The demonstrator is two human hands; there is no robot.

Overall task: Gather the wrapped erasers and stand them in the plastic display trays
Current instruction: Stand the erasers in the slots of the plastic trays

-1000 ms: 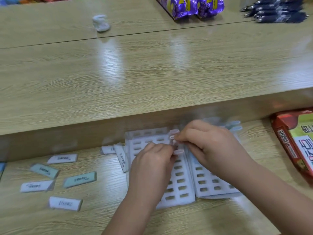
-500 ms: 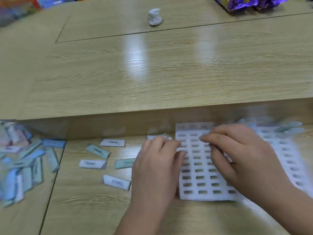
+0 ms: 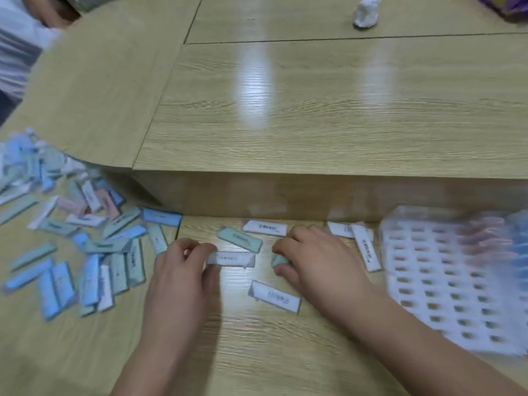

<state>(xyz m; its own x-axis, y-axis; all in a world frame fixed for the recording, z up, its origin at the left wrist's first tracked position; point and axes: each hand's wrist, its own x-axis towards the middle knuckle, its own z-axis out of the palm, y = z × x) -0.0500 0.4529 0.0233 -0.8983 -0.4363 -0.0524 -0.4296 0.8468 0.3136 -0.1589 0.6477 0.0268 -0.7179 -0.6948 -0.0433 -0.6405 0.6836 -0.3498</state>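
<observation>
Several wrapped erasers lie flat on the low wooden desk. My left hand (image 3: 183, 270) pinches one end of a white wrapped eraser (image 3: 233, 259). My right hand (image 3: 317, 261) closes over a green wrapped eraser (image 3: 278, 260), mostly hidden under the fingers. Between the hands lie a green eraser (image 3: 240, 239), a white eraser (image 3: 265, 227) and another white eraser (image 3: 275, 296). A big pile of erasers (image 3: 74, 247) spreads at the left. The white slotted plastic display tray (image 3: 445, 281) lies flat at the right, blurred.
A raised wooden counter (image 3: 314, 110) runs behind the desk, its front wall just beyond the erasers. A small white lump (image 3: 367, 11) sits on it at the back. Two white erasers (image 3: 363, 241) lie next to the tray. A person's striped sleeve (image 3: 17, 52) shows at top left.
Both hands have left the tray and moved left onto the loose erasers. The view swung left, bringing the eraser pile into sight and pushing the tray to the right edge.
</observation>
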